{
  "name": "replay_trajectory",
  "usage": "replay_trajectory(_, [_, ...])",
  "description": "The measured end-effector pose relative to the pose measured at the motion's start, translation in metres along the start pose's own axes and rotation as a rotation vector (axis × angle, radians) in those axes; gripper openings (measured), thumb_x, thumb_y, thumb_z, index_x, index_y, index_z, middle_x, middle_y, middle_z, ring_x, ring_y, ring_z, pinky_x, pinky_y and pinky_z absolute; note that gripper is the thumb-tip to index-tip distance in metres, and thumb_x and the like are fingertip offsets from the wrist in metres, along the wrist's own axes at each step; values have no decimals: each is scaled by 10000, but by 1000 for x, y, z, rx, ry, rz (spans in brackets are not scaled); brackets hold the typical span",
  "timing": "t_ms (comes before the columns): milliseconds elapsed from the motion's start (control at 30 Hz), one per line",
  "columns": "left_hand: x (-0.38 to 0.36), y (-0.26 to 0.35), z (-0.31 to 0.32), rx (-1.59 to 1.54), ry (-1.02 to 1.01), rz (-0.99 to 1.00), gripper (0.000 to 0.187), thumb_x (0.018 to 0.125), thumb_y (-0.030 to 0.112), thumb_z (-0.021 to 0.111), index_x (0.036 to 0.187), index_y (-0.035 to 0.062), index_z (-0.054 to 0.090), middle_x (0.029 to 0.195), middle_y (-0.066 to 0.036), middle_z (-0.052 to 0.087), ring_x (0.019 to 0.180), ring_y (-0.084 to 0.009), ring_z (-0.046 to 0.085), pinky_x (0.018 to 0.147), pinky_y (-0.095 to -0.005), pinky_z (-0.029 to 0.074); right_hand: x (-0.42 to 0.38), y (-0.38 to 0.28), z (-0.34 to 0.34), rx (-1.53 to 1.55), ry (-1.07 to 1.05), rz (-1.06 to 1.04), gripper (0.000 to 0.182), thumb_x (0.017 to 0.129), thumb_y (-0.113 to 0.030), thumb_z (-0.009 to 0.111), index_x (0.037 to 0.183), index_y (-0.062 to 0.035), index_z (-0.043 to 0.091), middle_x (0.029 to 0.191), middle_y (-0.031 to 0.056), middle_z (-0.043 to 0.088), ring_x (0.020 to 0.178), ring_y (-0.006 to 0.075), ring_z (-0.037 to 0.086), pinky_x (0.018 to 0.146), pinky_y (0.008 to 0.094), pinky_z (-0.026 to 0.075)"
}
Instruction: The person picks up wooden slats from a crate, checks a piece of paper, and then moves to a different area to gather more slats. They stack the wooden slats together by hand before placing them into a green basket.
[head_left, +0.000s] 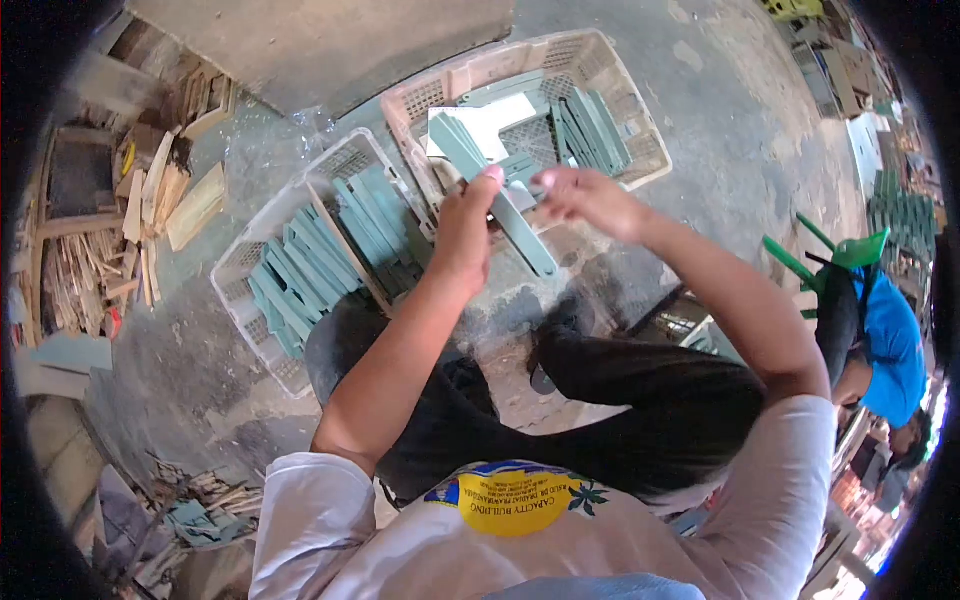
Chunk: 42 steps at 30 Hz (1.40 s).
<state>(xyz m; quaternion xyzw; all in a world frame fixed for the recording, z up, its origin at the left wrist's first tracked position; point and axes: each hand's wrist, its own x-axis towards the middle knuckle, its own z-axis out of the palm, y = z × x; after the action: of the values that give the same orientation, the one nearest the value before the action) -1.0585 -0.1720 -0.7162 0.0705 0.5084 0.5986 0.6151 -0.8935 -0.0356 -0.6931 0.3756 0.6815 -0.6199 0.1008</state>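
My left hand [467, 228] is closed round several long, flat green-grey slats [527, 243], fanned apart at their far end, over the near edge of a pinkish plastic crate [650, 160]. Just right of the slats is my right hand [590, 203], its fingers bent together and blurred; what they hold, if anything, is too small to name. Inside that crate lie more slats [597, 130] and a white sheet [512, 110]. To the left stands a white crate [232, 275] with rows of similar slats [310, 262] on both sides of a divider.
Wood scraps [160, 195] are piled at the left. My bent legs in dark trousers are below the crates. On the right another person in a blue shirt [893, 345] sits by a green plastic chair [862, 249]. A large flat board [320, 45] lies beyond the crates.
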Motion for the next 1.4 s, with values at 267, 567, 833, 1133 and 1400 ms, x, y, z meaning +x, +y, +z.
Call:
replay_trajectory(267, [-6,14,-18,-135,105,-3,549,885,493,661,1180,52,519,943,-121,619,938,-239,653,835,-400,520,172,146,-23,-871,351,348,477,941,-369,567,1260,-17,590,1148,248,659,1111,369,634,939,462,509])
replay_trajectory(567, [-15,10,-4,-70,0,-50,742,859,573,660,1307,8,486,1013,-117,605,997,-234,641,867,-389,513,141,147,-62,-833,481,264,249,886,-188,580,1080,-137,727,1197,196,646,1093,378,638,931,463,521])
replay_trajectory(833, [-7,7,4,-23,38,-84,620,885,517,661,1226,16,534,979,-100,627,943,-204,661,847,-352,529,114,160,-102,-939,621,242,258,905,-168,562,1104,-153,725,1156,197,651,1045,391,657,905,485,524])
replay_trajectory(1133, [5,-4,12,-11,-19,-91,523,895,473,672,1140,25,562,970,-113,641,965,-230,665,846,-378,538,110,172,-103,-811,702,260,299,913,-223,551,1145,-117,707,1193,184,653,1066,398,643,913,504,516])
replay_trajectory(1400, [7,-5,13,-112,-67,-86,511,902,463,677,1146,30,561,983,-118,647,991,-250,665,876,-406,540,113,193,-117,-512,847,218,281,833,-250,591,971,-44,723,1011,240,691,948,414,666,874,490,523])
